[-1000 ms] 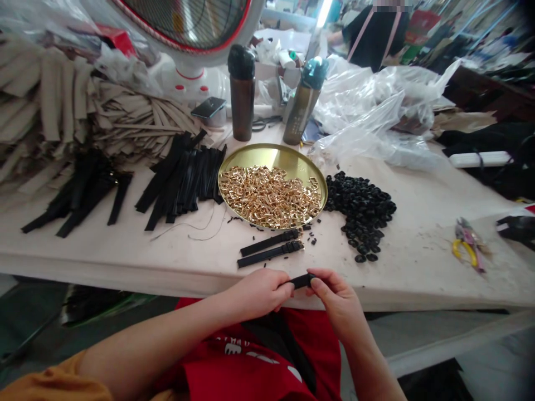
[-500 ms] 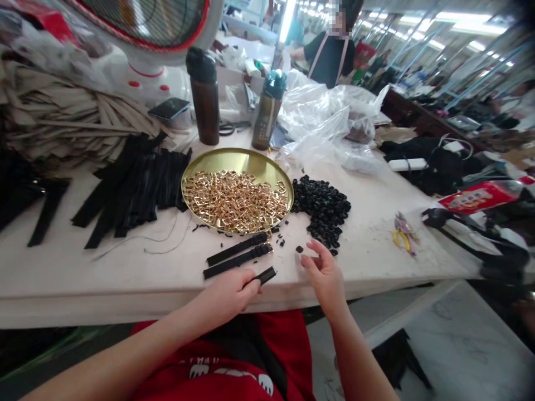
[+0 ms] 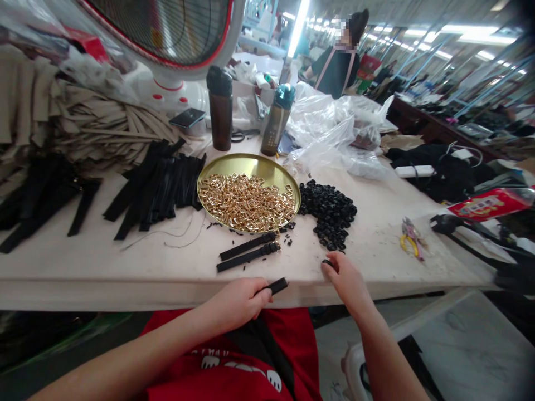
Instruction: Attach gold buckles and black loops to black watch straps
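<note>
My left hand is closed around a short black strap at the table's front edge, its end poking out past the fingers. To the right, my right hand pinches a small black loop between thumb and fingertips, just above the table or touching it; I cannot tell which. Behind that hand lies a heap of similar small black loops. Two black straps with gold buckles lie side by side in front of a round gold tray full of gold buckles.
Black strips and beige strips are piled left. Two bottles and a fan stand at the back, beside clear plastic bags. Pliers lie on the right. A person stands beyond the table.
The small loop that lay on the table beside my right hand is now between its fingers, and that hand has moved slightly right. My left hand still holds the strap. The view has shifted.
</note>
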{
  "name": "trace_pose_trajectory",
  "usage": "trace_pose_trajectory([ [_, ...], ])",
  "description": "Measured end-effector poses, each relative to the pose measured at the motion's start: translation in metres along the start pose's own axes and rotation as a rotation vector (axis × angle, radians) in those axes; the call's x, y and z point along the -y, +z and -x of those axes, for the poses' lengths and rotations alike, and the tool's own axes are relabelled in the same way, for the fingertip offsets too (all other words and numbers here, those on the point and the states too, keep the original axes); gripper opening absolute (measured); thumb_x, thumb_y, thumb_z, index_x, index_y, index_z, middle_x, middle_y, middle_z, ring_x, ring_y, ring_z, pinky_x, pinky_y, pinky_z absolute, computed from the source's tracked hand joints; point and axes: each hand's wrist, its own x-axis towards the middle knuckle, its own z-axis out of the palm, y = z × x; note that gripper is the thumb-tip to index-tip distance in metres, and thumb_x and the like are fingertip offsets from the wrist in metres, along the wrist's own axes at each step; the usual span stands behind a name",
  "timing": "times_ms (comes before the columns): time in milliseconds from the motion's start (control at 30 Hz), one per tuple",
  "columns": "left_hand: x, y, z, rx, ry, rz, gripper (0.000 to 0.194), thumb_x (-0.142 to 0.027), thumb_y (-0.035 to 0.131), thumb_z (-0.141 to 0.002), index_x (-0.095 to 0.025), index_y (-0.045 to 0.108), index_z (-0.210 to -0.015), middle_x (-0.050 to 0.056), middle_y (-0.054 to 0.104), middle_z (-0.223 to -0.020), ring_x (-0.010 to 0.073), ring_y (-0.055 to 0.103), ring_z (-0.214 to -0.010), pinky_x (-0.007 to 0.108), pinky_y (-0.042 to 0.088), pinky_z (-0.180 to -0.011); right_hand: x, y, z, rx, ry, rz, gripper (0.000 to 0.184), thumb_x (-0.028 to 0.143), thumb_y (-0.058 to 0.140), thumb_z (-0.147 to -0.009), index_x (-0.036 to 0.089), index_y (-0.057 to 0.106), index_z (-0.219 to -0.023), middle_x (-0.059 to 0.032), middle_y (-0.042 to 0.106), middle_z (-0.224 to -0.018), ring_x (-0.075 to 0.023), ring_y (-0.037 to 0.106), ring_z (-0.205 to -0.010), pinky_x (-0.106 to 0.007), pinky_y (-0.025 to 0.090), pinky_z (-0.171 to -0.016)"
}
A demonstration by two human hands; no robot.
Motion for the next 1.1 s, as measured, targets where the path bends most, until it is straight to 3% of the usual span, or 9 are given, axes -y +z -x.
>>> trace_pose_trajectory([
  [267, -0.01, 0.003, 0.005, -0.222, 0.117, 0.008, 0.029, -0.032, 0.033, -0.084, -0.017, 0.054, -0.072, -0.003, 0.052, -0.056, 0.0111, 0.047, -0.054, 0.021, 0.028, -0.051, 0.08, 0.015, 0.034, 0.325, 0.27, -1.128, 0.024, 0.036, 0.07, -0.063, 0.019, 0.053, -0.067, 0.0029, 0.059, -0.062, -0.0115, 0.055, -0.06, -0.027, 0.044, -0.065],
  [333, -0.008, 0.003, 0.007, -0.25, 0.125, -0.017, 0.029, -0.031, 0.033, -0.084, -0.017, 0.054, -0.071, -0.002, 0.053, -0.058, 0.011, 0.047, -0.054, 0.021, 0.028, -0.051, 0.094, 0.019, 0.041, 0.375, 0.326, -1.293, 0.024, 0.037, 0.07, -0.063, 0.019, 0.055, -0.066, 0.0033, 0.059, -0.062, -0.0097, 0.055, -0.058, -0.025, 0.045, -0.064],
  [500, 0.002, 0.0, 0.011, -0.233, 0.115, -0.123, 0.027, -0.028, 0.035, -0.083, -0.016, 0.057, -0.07, 0.0, 0.055, -0.061, 0.0119, 0.047, -0.056, 0.021, 0.029, -0.051, 0.102, 0.027, 0.05, 0.342, 0.303, -1.227, 0.022, 0.034, 0.071, -0.063, 0.019, 0.059, -0.074, 0.0039, 0.058, -0.063, -0.0085, 0.052, -0.054, -0.022, 0.043, -0.058],
  [633, 0.006, -0.006, 0.011, -0.148, 0.149, -0.087, 0.028, -0.029, 0.036, -0.082, -0.016, 0.06, -0.074, 0.001, 0.056, -0.062, 0.0125, 0.049, -0.058, 0.021, 0.032, -0.053, 0.099, 0.031, 0.05, 0.488, 0.238, -1.088, 0.026, 0.034, 0.07, -0.064, 0.019, 0.06, -0.082, 0.0029, 0.058, -0.06, -0.0116, 0.052, -0.057, -0.025, 0.042, -0.06],
  [700, 0.009, -0.01, 0.012, -0.049, 0.099, 0.033, 0.029, -0.03, 0.038, -0.081, -0.016, 0.058, -0.095, 0.001, 0.058, -0.065, 0.0122, 0.051, -0.056, 0.021, 0.034, -0.052, 0.097, 0.032, 0.049, 0.527, 0.259, -1.067, 0.024, 0.034, 0.07, -0.064, 0.018, 0.06, -0.079, 0.003, 0.058, -0.059, -0.0118, 0.051, -0.057, -0.025, 0.041, -0.06],
  [767, 0.011, -0.013, 0.015, 0.024, 0.037, 0.146, 0.041, -0.03, 0.039, -0.081, -0.017, 0.044, -0.12, 0.0, 0.059, -0.068, 0.0119, 0.052, -0.053, 0.02, 0.036, -0.05, 0.099, 0.033, 0.048, 0.482, 0.326, -1.106, 0.025, 0.034, 0.071, -0.062, 0.019, 0.059, -0.079, 0.0039, 0.057, -0.059, -0.0107, 0.049, -0.055, -0.024, 0.04, -0.058],
  [833, 0.011, -0.016, 0.016, -0.021, 0.041, 0.166, 0.049, -0.028, 0.037, -0.082, -0.019, 0.031, -0.13, 0.0, 0.059, -0.069, 0.0126, 0.053, -0.056, 0.021, 0.039, -0.054, 0.106, 0.037, 0.049, 0.454, 0.384, -1.185, 0.028, 0.034, 0.072, -0.06, 0.02, 0.058, -0.079, 0.0043, 0.057, -0.06, -0.0099, 0.048, -0.053, -0.024, 0.04, -0.057],
  [1000, 0.012, -0.029, 0.01, -0.268, 0.11, 0.168, 0.042, -0.033, 0.032, -0.086, -0.018, 0.04, -0.125, 0.003, 0.06, -0.079, 0.0152, 0.053, -0.072, 0.025, 0.039, -0.068, 0.129, 0.047, 0.038, 0.613, 0.247, -1.213, 0.026, 0.039, 0.067, -0.066, 0.019, 0.059, -0.08, 0.0006, 0.058, -0.067, -0.012, 0.05, -0.059, -0.027, 0.042, -0.059],
  [1100, 0.019, -0.043, 0.005, -0.366, 0.084, 0.262, 0.029, -0.034, 0.037, -0.084, -0.017, 0.055, -0.099, 0.0, 0.055, -0.072, 0.0124, 0.049, -0.066, 0.022, 0.037, -0.062, 0.132, 0.044, 0.002, 0.425, 0.052, -0.981, 0.027, 0.043, 0.062, -0.069, 0.019, 0.059, -0.082, -0.0004, 0.058, -0.069, -0.0126, 0.049, -0.059, -0.027, 0.041, -0.059],
])
